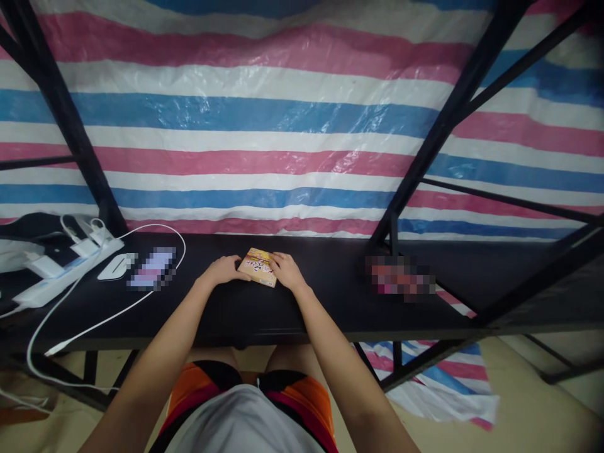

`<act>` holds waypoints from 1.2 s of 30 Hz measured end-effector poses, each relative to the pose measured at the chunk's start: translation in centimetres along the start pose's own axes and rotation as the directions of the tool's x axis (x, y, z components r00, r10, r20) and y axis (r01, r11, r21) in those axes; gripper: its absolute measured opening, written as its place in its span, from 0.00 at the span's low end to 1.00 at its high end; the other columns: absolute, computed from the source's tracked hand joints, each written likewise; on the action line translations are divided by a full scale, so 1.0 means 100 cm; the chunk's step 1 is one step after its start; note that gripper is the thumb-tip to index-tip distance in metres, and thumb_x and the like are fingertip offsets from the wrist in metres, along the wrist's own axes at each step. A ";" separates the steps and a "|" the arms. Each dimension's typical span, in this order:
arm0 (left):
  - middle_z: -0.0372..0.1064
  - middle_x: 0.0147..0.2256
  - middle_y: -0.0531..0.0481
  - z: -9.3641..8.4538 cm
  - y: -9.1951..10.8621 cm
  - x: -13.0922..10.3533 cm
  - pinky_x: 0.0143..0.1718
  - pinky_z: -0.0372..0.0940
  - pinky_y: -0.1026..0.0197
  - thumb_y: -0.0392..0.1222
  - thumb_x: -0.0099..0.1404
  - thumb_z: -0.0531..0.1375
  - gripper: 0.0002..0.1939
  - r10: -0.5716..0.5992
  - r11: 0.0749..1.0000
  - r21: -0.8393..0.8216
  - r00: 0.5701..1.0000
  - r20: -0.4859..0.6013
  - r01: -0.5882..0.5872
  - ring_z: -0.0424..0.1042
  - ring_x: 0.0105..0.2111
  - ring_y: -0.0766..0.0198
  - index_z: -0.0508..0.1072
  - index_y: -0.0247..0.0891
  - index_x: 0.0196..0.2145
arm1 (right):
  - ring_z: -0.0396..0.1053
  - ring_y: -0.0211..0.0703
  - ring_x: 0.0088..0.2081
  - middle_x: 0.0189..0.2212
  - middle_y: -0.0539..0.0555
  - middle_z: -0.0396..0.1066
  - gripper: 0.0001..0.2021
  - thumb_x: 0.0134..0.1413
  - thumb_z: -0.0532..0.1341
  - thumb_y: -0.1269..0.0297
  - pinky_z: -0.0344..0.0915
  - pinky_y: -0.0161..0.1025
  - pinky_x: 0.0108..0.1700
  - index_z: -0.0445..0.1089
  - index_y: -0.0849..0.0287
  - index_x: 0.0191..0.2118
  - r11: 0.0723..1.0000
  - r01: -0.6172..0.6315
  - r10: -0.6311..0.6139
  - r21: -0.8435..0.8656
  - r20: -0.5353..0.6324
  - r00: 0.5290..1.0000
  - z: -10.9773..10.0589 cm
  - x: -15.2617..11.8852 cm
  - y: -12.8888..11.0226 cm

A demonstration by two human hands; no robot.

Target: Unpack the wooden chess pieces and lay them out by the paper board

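Packet: small flat yellow-orange cardboard packet (pixel 258 267) with red print, lying slightly askew on the black tabletop (pixel 330 296), near its front edge.
Left hand: left hand (pixel 225 269) rests on the table, fingertips touching the packet's left edge, fingers loosely curled.
Right hand: right hand (pixel 287 270) lies against the packet's right side, fingers laid over its edge.
Nearby: white power strip (pixel 61 272) with plugged chargers, white mouse (pixel 113 266).

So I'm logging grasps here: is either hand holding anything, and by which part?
Both hands touch the small yellow packet lying on the black table: left hand at its left edge, right hand at its right edge. It isn't lifted.
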State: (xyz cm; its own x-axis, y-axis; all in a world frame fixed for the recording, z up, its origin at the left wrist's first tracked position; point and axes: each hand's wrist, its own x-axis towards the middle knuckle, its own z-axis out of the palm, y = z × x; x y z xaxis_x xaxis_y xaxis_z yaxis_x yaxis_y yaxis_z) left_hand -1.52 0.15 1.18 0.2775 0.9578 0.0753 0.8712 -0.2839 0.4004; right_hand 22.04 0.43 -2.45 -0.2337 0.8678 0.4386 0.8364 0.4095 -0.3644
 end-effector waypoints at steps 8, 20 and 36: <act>0.68 0.33 0.48 0.017 -0.007 0.010 0.41 0.61 0.60 0.57 0.63 0.51 0.22 0.016 0.961 -0.265 0.971 -0.237 -0.081 0.69 0.35 0.59 0.70 0.40 0.46 | 0.68 0.42 0.31 0.28 0.54 0.72 0.24 0.62 0.45 0.50 0.61 0.36 0.38 0.73 0.58 0.35 0.942 -0.159 0.202 0.295 -0.121 0.972 -0.004 -0.002 0.003; 0.67 0.30 0.49 0.015 -0.005 0.006 0.37 0.59 0.62 0.55 0.63 0.50 0.20 0.127 0.976 -0.150 0.972 -0.199 -0.158 0.67 0.31 0.60 0.75 0.39 0.36 | 0.70 0.43 0.38 0.35 0.54 0.74 0.17 0.58 0.53 0.53 0.62 0.37 0.43 0.71 0.55 0.45 0.945 -0.142 0.140 0.293 0.027 0.990 0.000 -0.002 0.000; 0.65 0.15 0.49 0.008 0.005 0.001 0.24 0.52 0.63 0.57 0.57 0.55 0.23 -0.030 0.966 -0.258 0.982 -0.184 -0.019 0.63 0.19 0.63 0.68 0.39 0.14 | 0.65 0.39 0.28 0.24 0.51 0.70 0.20 0.54 0.54 0.48 0.59 0.34 0.34 0.74 0.59 0.33 0.932 -0.146 0.153 0.331 0.005 0.988 -0.011 -0.004 -0.002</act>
State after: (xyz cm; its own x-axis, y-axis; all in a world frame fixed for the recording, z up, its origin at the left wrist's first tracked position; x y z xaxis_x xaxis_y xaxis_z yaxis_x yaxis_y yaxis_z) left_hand -0.74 0.08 0.61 0.1719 0.9579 0.2298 0.7321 -0.2803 0.6208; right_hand 22.52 -0.29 -1.68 -0.1055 0.9218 0.3730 0.6498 0.3478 -0.6758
